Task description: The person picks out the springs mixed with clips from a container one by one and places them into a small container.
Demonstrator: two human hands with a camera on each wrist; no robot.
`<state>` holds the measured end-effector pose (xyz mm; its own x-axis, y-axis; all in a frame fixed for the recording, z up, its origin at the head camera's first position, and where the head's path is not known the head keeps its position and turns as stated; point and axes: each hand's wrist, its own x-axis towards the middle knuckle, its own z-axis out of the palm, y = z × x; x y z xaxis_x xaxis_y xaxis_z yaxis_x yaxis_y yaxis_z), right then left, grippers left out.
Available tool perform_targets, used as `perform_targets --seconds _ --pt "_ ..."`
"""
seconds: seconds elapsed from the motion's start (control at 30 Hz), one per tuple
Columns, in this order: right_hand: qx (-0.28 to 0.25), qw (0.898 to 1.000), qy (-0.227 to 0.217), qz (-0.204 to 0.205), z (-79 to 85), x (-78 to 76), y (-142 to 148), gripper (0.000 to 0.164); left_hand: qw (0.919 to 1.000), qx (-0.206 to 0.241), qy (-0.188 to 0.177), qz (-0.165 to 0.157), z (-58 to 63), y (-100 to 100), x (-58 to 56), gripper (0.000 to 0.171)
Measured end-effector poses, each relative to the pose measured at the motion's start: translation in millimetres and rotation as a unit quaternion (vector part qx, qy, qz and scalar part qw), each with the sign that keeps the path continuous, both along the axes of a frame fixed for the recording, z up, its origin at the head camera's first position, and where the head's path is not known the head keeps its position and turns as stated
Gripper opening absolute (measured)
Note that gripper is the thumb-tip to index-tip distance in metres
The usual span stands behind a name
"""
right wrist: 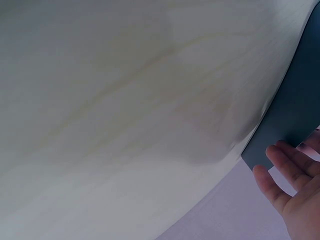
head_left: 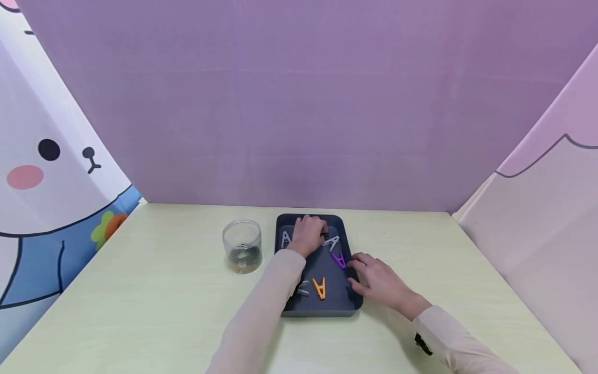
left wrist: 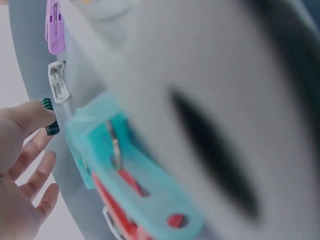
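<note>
My left hand [head_left: 308, 235] is over the far part of a dark grey tray [head_left: 322, 313]. Its thumb and finger pinch a small dark green ribbed cylinder [left wrist: 50, 117]; the other fingers are spread loosely. Beside it lie a light grey clothespin [head_left: 333, 242] and another grey clothespin [head_left: 285, 239]. My right hand [head_left: 380, 280] rests at the tray's right wall, fingers relaxed, close to a purple clothespin [head_left: 338, 261]. An orange clothespin [head_left: 320, 289] lies nearer the front. A teal clothespin [left wrist: 145, 175] looms large in the left wrist view, with red behind it. My left sleeve hides part of the tray.
Left of the tray stands a clear round jar [head_left: 243, 246] with dark and tan things at its bottom. The pale table [head_left: 163, 291] ends at a purple backdrop [head_left: 299, 130], with printed cloth on both sides.
</note>
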<state>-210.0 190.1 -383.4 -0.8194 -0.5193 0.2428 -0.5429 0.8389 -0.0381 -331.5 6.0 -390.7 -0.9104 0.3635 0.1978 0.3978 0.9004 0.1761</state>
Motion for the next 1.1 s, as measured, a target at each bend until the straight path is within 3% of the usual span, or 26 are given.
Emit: perform_targets --seconds 0.47,0.63,0.93,1.1 --pt "-0.005 1.000 0.009 0.007 0.1 -1.8 1 0.033 0.9971 0.053 0.044 -0.032 27.2 2 3.1 0.017" --pt "-0.005 1.000 0.007 0.009 0.1 -2.6 1 0.033 0.9958 0.064 0.043 -0.050 38.9 1 6.0 0.017" --pt "-0.001 1.000 0.007 0.008 -0.3 -3.1 2 0.033 0.9951 0.053 0.040 -0.073 57.4 -7 15.9 0.018" --pt "-0.002 1.000 0.012 0.009 -0.7 -2.8 2 0.033 0.9941 0.044 0.046 -0.088 60.7 -16 18.8 0.018"
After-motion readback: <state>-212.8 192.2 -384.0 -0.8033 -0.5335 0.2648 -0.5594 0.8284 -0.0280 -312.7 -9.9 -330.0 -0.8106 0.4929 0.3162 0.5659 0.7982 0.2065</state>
